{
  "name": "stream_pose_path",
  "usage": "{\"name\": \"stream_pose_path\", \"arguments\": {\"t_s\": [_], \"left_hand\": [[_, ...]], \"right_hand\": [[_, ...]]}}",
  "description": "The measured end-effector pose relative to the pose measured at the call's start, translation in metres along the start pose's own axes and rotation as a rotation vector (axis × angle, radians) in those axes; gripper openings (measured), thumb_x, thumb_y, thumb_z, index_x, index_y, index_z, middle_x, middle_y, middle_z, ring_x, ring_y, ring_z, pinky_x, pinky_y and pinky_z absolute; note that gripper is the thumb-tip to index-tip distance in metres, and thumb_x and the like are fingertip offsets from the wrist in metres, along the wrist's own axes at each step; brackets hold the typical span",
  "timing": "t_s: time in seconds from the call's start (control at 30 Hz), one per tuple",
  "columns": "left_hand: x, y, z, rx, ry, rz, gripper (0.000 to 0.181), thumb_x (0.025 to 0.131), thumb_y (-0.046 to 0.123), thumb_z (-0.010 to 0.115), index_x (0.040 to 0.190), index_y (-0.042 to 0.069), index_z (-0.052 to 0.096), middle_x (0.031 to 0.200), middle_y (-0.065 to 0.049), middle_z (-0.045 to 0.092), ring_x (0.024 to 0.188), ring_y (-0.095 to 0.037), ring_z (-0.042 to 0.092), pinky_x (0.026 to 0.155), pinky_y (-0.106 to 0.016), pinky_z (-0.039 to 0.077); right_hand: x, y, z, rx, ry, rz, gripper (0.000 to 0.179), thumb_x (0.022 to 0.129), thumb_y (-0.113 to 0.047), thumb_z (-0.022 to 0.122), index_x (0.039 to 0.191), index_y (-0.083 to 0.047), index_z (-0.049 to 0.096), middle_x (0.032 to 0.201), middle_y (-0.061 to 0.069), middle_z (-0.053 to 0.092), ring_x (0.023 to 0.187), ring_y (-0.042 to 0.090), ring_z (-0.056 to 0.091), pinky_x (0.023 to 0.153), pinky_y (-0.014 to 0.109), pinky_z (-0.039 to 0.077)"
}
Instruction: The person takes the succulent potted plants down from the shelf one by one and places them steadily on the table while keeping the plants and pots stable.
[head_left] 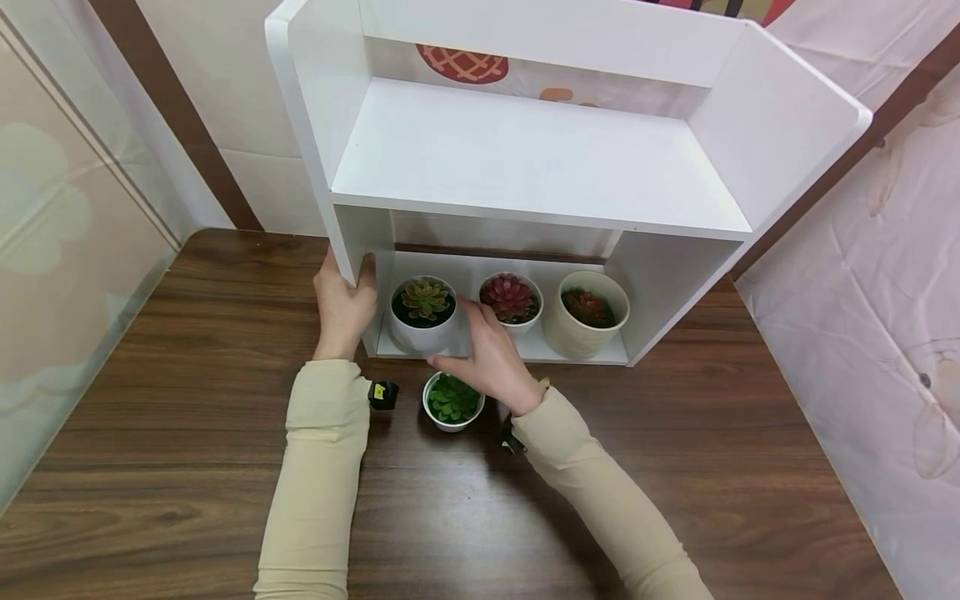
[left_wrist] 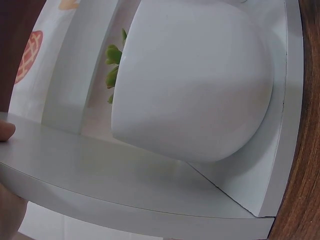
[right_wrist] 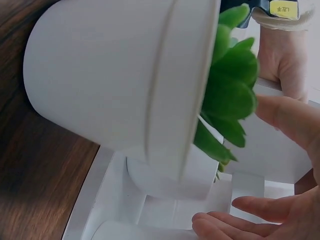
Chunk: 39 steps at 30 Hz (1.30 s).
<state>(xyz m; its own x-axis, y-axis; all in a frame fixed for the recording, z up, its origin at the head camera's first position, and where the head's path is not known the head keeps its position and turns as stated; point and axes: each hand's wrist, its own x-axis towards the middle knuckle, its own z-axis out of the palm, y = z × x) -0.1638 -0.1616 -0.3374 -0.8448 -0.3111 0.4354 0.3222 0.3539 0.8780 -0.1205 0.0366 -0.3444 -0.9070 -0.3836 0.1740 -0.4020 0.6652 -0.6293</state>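
Observation:
My left hand (head_left: 345,307) grips the left side panel of a white shelf unit (head_left: 536,158), thumb on the inner face and fingers round the outside. Just inside, a white pot with a yellow-green succulent (head_left: 423,302) stands on the bottom board. My right hand (head_left: 491,354) holds nothing; its thumb and fingers are spread between that pot and the dark red succulent (head_left: 508,296). Below it, in front of the shelf, a small white pot (right_wrist: 115,75) with a bright green succulent (head_left: 454,398) stands on the table. The right thumb is close to its leaves in the right wrist view.
A cream pot (head_left: 581,337) with a reddish plant stands at the right end of the bottom board. The upper shelf (head_left: 540,154) overhangs the pots. Brown wood-grain table (head_left: 450,517) extends in front, and patterned fabric (head_left: 862,292) hangs around.

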Motion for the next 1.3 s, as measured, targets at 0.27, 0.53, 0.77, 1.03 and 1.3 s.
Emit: {"name": "stream_pose_path", "arguments": {"t_s": [0.27, 0.53, 0.77, 1.03, 1.3], "left_hand": [[0.0, 0.001, 0.0, -0.006, -0.006, 0.008, 0.035, 0.093, 0.003, 0.053, 0.127, -0.005, 0.052, 0.124, -0.025, 0.06, 0.118, -0.037, 0.056, 0.101, -0.052, 0.044], [-0.001, 0.002, -0.001, -0.001, -0.001, 0.011, 0.035, 0.092, 0.002, 0.054, 0.126, -0.006, 0.052, 0.123, -0.026, 0.06, 0.117, -0.039, 0.056, 0.1, -0.053, 0.044], [-0.001, 0.002, -0.001, -0.008, -0.002, 0.015, 0.035, 0.092, 0.001, 0.053, 0.126, -0.008, 0.052, 0.123, -0.027, 0.06, 0.117, -0.04, 0.056, 0.1, -0.053, 0.044], [-0.001, 0.001, -0.001, -0.013, -0.006, 0.006, 0.035, 0.093, 0.002, 0.053, 0.126, -0.007, 0.052, 0.124, -0.027, 0.06, 0.118, -0.039, 0.056, 0.101, -0.053, 0.043], [-0.002, 0.002, -0.002, -0.015, -0.004, 0.007, 0.035, 0.093, 0.002, 0.053, 0.127, -0.006, 0.052, 0.123, -0.026, 0.06, 0.118, -0.038, 0.056, 0.102, -0.052, 0.043]], "right_hand": [[0.007, -0.001, 0.001, -0.012, -0.045, 0.039, 0.086, 0.079, -0.032, 0.078, 0.145, 0.0, 0.034, 0.142, 0.022, 0.043, 0.128, 0.033, 0.046, 0.106, 0.045, 0.04], [0.012, -0.003, 0.002, -0.004, -0.089, 0.079, 0.089, 0.081, -0.034, 0.076, 0.148, 0.0, 0.029, 0.146, 0.022, 0.039, 0.132, 0.034, 0.042, 0.108, 0.045, 0.038], [0.017, -0.002, 0.006, -0.027, -0.086, 0.074, 0.089, 0.08, -0.034, 0.076, 0.147, 0.001, 0.029, 0.145, 0.022, 0.04, 0.131, 0.034, 0.043, 0.108, 0.044, 0.038], [0.022, -0.002, 0.007, -0.013, -0.102, 0.075, 0.089, 0.082, -0.034, 0.075, 0.148, 0.0, 0.027, 0.147, 0.023, 0.037, 0.134, 0.033, 0.039, 0.109, 0.043, 0.037], [0.029, -0.001, 0.011, 0.032, -0.124, 0.105, 0.096, 0.081, -0.033, 0.075, 0.152, -0.004, 0.018, 0.149, 0.026, 0.032, 0.134, 0.036, 0.039, 0.108, 0.045, 0.039]]}}
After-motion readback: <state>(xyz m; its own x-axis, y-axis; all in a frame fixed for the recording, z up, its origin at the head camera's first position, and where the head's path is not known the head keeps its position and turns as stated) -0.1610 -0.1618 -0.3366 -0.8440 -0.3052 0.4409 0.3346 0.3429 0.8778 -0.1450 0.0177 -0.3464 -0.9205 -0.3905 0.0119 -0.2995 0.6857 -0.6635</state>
